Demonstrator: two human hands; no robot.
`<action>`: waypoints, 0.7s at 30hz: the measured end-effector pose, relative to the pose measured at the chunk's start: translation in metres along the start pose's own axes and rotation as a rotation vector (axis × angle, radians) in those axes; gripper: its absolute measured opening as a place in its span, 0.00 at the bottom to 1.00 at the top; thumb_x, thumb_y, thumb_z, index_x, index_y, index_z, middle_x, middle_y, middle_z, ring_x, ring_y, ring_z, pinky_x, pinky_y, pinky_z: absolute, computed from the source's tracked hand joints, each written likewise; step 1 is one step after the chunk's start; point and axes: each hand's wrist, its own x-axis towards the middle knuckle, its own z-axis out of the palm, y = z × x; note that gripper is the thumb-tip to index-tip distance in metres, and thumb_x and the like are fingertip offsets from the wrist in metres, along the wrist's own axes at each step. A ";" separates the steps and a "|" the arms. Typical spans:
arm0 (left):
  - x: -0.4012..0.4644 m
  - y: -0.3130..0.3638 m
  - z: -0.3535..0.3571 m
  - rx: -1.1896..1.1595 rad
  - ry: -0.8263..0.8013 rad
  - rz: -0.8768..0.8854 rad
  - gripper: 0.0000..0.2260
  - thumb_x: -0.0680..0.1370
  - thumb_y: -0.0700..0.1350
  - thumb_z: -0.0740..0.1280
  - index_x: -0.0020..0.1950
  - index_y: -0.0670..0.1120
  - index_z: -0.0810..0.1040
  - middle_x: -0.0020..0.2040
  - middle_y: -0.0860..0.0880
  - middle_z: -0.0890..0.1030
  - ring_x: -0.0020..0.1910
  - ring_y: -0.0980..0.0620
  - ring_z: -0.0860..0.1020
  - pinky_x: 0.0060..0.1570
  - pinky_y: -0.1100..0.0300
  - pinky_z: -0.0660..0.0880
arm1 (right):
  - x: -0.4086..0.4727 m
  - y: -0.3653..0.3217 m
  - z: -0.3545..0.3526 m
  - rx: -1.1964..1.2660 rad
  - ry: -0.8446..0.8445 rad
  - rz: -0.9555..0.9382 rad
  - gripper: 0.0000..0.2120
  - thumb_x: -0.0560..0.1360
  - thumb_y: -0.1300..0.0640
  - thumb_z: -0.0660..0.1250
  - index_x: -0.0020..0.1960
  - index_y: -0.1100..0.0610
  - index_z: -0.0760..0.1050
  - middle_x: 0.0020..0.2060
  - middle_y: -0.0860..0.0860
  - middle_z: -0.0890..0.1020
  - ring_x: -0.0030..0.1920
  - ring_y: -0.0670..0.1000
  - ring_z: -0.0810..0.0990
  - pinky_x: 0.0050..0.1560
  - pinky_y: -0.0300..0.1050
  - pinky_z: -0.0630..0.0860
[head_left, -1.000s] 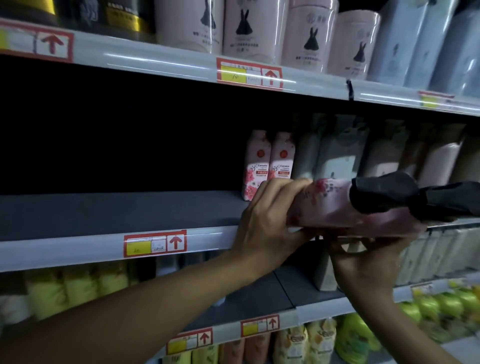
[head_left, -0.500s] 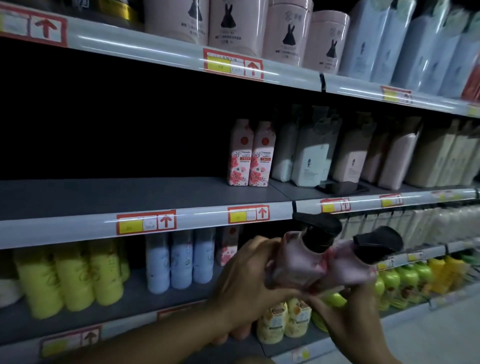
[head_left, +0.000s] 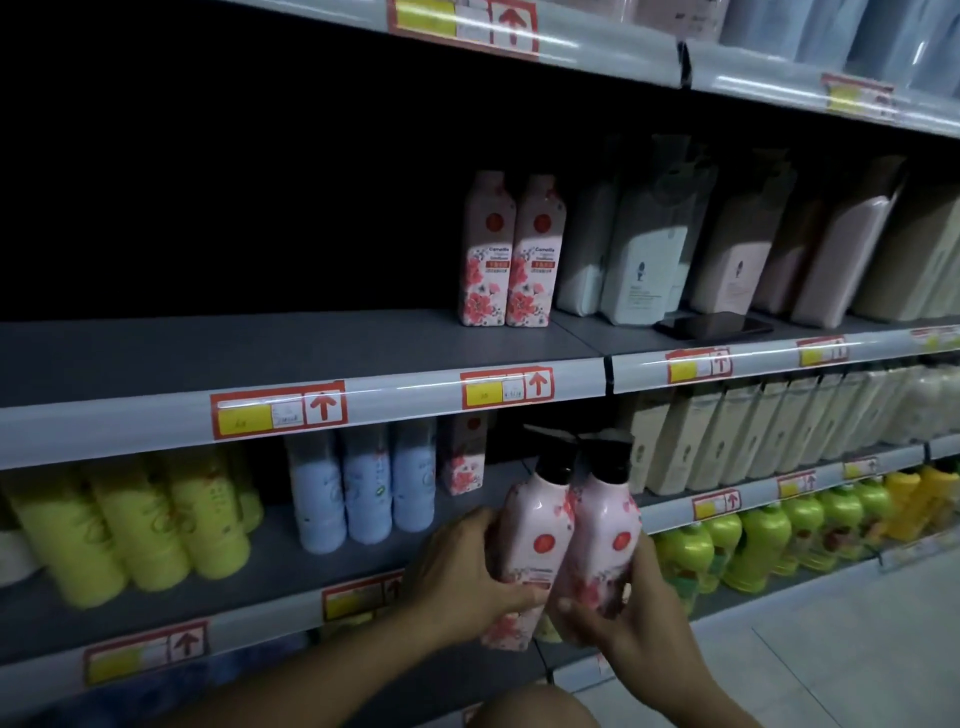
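Being stiff, smooth and probably heavy, the left pink bottle (head_left: 527, 545) is gripped round its body by the left hand (head_left: 465, 574), the right pink bottle (head_left: 605, 540) by the right hand (head_left: 641, 621).

I see the pink bottles (head_left: 530, 545) drop from the middle shelf (head_left: 260, 353) edge to the lower shelf (head_left: 311, 569) level and swing from sideways to upright. My left grip (head_left: 467, 577) and right grip (head_left: 641, 618) come down with them.

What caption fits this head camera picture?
Left hand and right hand hold two pink pump bottles before shop shelves.
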 end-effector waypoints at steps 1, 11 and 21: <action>0.002 -0.005 0.001 -0.003 -0.019 -0.032 0.30 0.61 0.63 0.82 0.59 0.58 0.77 0.57 0.59 0.85 0.51 0.62 0.84 0.51 0.56 0.84 | 0.004 0.002 0.004 -0.016 -0.029 0.005 0.40 0.66 0.52 0.83 0.70 0.41 0.65 0.52 0.32 0.82 0.52 0.38 0.83 0.49 0.43 0.82; 0.036 -0.013 0.000 0.093 0.204 -0.188 0.31 0.63 0.66 0.80 0.61 0.54 0.81 0.55 0.56 0.86 0.50 0.55 0.85 0.45 0.54 0.84 | 0.074 -0.004 0.021 -0.107 -0.011 -0.017 0.33 0.64 0.45 0.80 0.64 0.41 0.70 0.49 0.39 0.84 0.49 0.42 0.83 0.49 0.52 0.81; 0.077 -0.012 0.024 0.072 0.411 -0.261 0.29 0.69 0.63 0.79 0.66 0.53 0.79 0.61 0.52 0.84 0.59 0.49 0.82 0.53 0.52 0.81 | 0.144 -0.003 0.045 -0.003 0.052 -0.058 0.39 0.67 0.50 0.83 0.70 0.48 0.65 0.58 0.43 0.82 0.55 0.45 0.83 0.52 0.43 0.81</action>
